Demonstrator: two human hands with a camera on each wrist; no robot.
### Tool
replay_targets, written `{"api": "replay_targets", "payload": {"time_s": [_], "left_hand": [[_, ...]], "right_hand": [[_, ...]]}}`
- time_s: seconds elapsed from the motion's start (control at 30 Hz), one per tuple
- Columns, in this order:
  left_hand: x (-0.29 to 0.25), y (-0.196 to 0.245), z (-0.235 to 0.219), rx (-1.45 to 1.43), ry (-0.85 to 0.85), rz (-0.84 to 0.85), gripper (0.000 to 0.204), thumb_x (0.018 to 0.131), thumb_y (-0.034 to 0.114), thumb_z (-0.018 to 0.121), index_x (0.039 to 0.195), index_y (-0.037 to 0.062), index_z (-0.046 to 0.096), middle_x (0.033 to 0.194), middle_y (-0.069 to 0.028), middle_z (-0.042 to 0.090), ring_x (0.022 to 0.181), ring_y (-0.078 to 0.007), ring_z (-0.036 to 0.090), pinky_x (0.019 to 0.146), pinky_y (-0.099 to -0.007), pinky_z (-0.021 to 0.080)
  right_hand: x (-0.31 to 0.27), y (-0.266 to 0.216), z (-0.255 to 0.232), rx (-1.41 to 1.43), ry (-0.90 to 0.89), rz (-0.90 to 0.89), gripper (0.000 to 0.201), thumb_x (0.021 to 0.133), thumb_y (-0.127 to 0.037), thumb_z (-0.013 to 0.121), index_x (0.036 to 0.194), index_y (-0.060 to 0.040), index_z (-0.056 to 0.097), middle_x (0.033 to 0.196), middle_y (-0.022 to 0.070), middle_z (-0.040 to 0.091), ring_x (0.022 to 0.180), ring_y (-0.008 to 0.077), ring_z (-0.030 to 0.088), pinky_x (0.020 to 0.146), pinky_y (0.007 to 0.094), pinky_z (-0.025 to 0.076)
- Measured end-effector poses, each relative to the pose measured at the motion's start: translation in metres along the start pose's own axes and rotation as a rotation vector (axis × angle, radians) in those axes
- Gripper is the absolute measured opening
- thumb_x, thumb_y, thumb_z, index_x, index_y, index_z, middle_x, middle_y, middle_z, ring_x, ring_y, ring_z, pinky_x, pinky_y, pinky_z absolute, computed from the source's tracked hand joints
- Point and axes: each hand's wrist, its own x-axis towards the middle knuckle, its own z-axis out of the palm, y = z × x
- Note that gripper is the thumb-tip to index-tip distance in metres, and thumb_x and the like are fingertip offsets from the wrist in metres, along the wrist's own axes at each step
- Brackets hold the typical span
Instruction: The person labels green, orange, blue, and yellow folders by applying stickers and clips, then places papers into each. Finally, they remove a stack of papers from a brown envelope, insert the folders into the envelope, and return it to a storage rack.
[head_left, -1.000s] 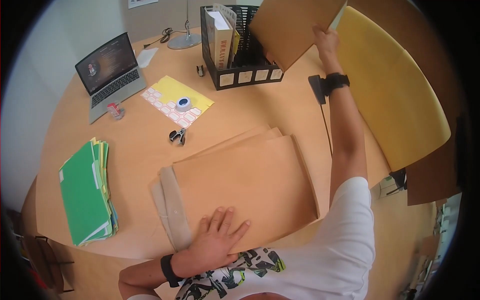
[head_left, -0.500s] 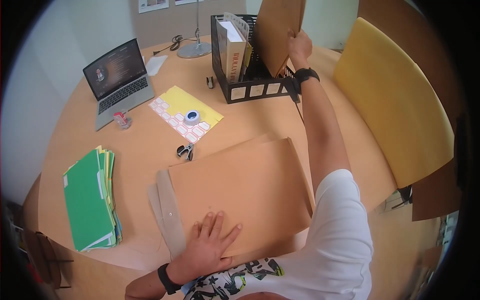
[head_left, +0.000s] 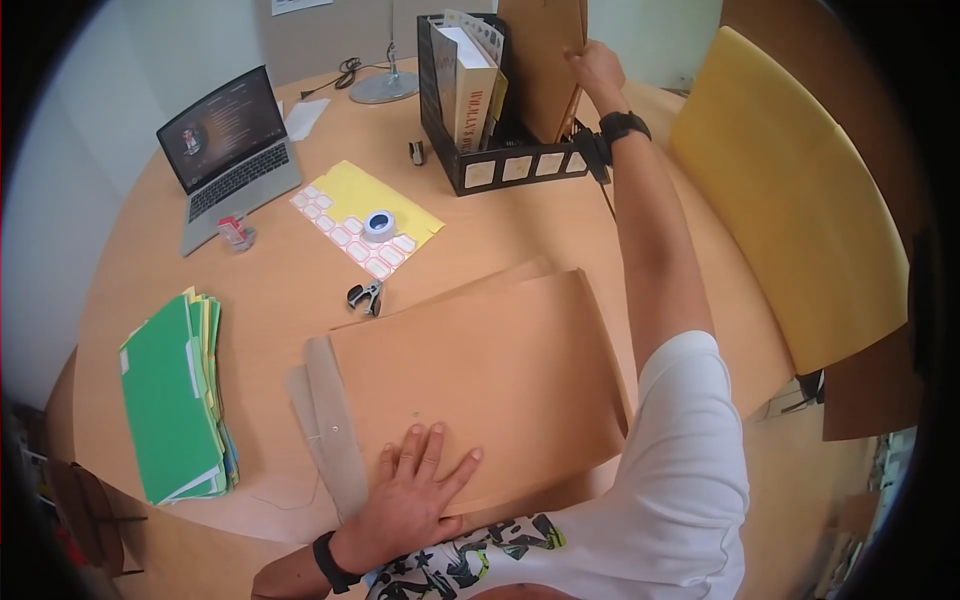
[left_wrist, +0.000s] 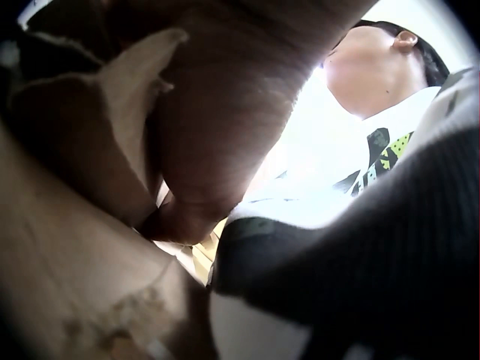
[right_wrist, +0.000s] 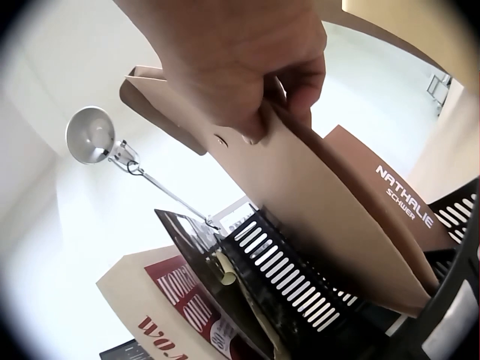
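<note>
My right hand (head_left: 597,72) pinches the upper edge of a brown paper envelope (head_left: 540,75). The envelope stands upright with its lower end inside a black perforated file holder (head_left: 525,170). In the right wrist view, thumb and fingers close over the top edge of the envelope (right_wrist: 307,199), near its small metal fastener. My left hand (head_left: 412,500) lies with spread fingers on a pile of brown envelopes (head_left: 490,370) at the table's front; their greyish flaps (head_left: 335,420) face left. The left wrist view is dark and mostly filled by the hand (left_wrist: 225,112).
Books (head_left: 475,100) stand in the holder's left part; a brown book (right_wrist: 390,184) stands behind the envelope. Green folders (head_left: 170,400) are stacked at left. A laptop (head_left: 235,150), a tape roll (head_left: 379,225) on label sheets, a staple remover (head_left: 366,297) and a yellow chair (head_left: 790,200) surround the workspace.
My right hand has moved left with the envelope, bringing it from a tilt above the holder to upright inside it. The left hand stays on the pile.
</note>
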Motion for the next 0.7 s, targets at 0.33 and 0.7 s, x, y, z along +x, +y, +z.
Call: {"api": "replay_targets", "payload": {"time_s": [0.33,0.7], "left_hand": [[-0.002,-0.004,0.003,-0.032,0.015,0.013,0.082,0.071,0.046,0.068,0.143,0.0215,0.038,0.142,-0.031,0.031,0.127,-0.0491,0.035,0.097,-0.0585,0.033],[-0.025,-0.018,-0.005,-0.01,0.094,0.001,0.078,0.076,0.055,0.065,0.137,0.0114,0.044,0.142,-0.0232,0.037,0.127,-0.0418,0.039,0.098,-0.0555,0.033]], "right_hand": [[-0.047,0.046,0.036,0.238,0.08,0.238,0.053,0.081,-0.054,0.058,0.108,-0.0085,0.066,0.102,0.0158,0.068,0.098,0.0332,0.064,0.083,0.0426,0.049],[-0.142,0.063,-0.048,0.077,-0.844,-0.208,0.052,0.085,-0.051,0.061,0.091,0.0001,0.069,0.07,0.0094,0.063,0.066,0.0187,0.06,0.063,0.0334,0.047]]}}
